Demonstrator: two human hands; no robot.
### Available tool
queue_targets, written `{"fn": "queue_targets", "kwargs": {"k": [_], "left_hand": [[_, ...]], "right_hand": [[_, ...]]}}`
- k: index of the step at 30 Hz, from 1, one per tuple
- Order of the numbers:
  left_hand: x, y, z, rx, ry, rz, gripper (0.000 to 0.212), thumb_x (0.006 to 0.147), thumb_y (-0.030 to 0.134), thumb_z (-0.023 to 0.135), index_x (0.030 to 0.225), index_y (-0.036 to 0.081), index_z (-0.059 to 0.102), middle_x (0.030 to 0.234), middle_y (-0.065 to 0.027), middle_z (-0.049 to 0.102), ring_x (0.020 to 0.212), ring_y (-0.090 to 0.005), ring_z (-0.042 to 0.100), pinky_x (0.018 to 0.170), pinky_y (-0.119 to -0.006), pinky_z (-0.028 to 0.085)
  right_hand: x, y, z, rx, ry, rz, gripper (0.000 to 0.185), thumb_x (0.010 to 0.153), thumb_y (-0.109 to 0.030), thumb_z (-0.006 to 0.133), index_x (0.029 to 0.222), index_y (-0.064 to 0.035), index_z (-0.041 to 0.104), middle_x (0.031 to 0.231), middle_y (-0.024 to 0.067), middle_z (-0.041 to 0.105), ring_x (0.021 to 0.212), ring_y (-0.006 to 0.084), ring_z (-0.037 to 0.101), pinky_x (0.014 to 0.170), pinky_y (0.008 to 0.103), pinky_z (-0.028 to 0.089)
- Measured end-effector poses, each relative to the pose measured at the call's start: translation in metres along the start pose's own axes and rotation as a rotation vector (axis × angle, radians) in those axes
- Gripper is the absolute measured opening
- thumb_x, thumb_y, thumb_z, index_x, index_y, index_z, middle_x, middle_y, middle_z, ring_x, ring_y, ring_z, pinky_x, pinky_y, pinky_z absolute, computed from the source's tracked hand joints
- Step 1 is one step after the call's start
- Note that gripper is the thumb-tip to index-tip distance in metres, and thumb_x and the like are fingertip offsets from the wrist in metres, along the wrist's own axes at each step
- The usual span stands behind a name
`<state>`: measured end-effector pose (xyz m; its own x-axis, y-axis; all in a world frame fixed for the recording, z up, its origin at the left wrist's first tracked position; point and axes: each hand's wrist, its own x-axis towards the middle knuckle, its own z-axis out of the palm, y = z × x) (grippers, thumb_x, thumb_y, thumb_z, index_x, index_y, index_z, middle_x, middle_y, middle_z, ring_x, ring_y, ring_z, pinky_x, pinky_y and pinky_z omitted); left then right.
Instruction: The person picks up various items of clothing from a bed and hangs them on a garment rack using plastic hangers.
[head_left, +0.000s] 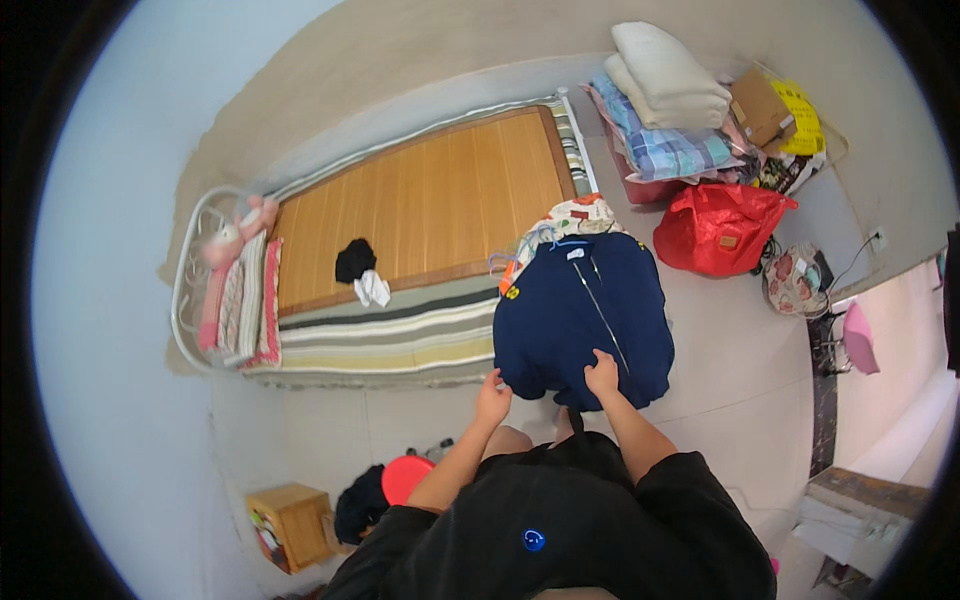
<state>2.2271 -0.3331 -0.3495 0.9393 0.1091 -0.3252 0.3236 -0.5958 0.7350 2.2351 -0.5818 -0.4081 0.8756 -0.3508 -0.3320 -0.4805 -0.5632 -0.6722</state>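
Note:
A dark navy zip-front jacket (555, 315) lies spread at the foot end of the bed, its lower part hanging over the near edge. A light blue hanger (568, 244) shows at its collar. Beside the jacket's lower left edge is my left hand (493, 401), fingers parted and nothing in them. My right hand (602, 377) is over the lower front, left of the zip, with its fingers apart; whether it touches the cloth is unclear. Partly under the jacket, a patterned cloth (581, 214) lies with more hangers next to it.
Black cloth (355, 260) and white cloth (372, 289) lie on the bamboo mat (450, 187). Folded bedding and a pink plush toy (244, 232) are at the bed's left end. A red bag (724, 229) and stacked quilts (667, 82) stand right. Behind my left arm is a red stool (405, 478).

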Motion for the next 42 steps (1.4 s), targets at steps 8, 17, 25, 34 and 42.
{"fn": "queue_targets", "kwargs": {"k": [8,17,25,34,42], "left_hand": [[0.092,0.014,0.029,0.055,-0.112,-0.064,0.049,0.077,0.011,0.057,0.124,0.004,0.047,0.106,-0.0206,0.061,0.081,-0.0274,0.064,0.075,-0.038,0.050],[0.227,-0.007,0.075,0.271,-0.097,-0.036,0.051,0.077,0.015,0.058,0.125,0.002,0.047,0.112,-0.0230,0.058,0.105,-0.0370,0.056,0.090,-0.040,0.045],[0.321,-0.006,0.100,0.055,-0.377,-0.243,0.072,0.074,0.042,0.064,0.132,0.006,0.041,0.121,-0.0190,0.055,0.113,-0.0358,0.051,0.097,-0.040,0.039],[0.347,-0.060,0.129,0.171,-0.369,-0.160,0.074,0.076,0.054,0.060,0.129,0.005,0.046,0.123,-0.0223,0.052,0.115,-0.0365,0.050,0.098,-0.043,0.038],[0.308,0.008,0.100,0.193,-0.367,0.005,0.055,0.077,0.049,0.063,0.103,0.000,0.060,0.098,-0.0233,0.062,0.095,-0.0377,0.059,0.081,-0.043,0.047]], "right_hand": [[0.077,-0.021,0.013,-0.118,-0.110,0.100,0.057,0.074,-0.013,0.058,0.129,-0.0074,0.045,0.134,0.0187,0.040,0.121,0.0368,0.040,0.101,0.0404,0.035],[0.085,0.016,0.016,-0.304,-0.369,0.132,0.060,0.072,-0.017,0.062,0.130,-0.0119,0.046,0.147,0.0194,0.017,0.123,0.0402,0.038,0.102,0.0428,0.036],[0.074,0.014,0.044,-0.277,-0.353,0.258,0.040,0.071,-0.019,0.063,0.111,-0.0095,0.062,0.141,0.0210,0.031,0.120,0.0379,0.043,0.101,0.0393,0.037],[0.039,0.012,0.060,0.043,-0.057,0.412,0.024,0.072,-0.013,0.061,0.092,-0.0013,0.067,0.092,0.0195,0.064,0.086,0.0319,0.062,0.078,0.0357,0.049],[0.033,0.017,0.051,0.320,0.252,0.382,0.017,0.081,-0.003,0.057,0.096,-0.0018,0.064,0.071,0.0026,0.060,0.055,0.0082,0.053,0.049,0.0226,0.043]]}}
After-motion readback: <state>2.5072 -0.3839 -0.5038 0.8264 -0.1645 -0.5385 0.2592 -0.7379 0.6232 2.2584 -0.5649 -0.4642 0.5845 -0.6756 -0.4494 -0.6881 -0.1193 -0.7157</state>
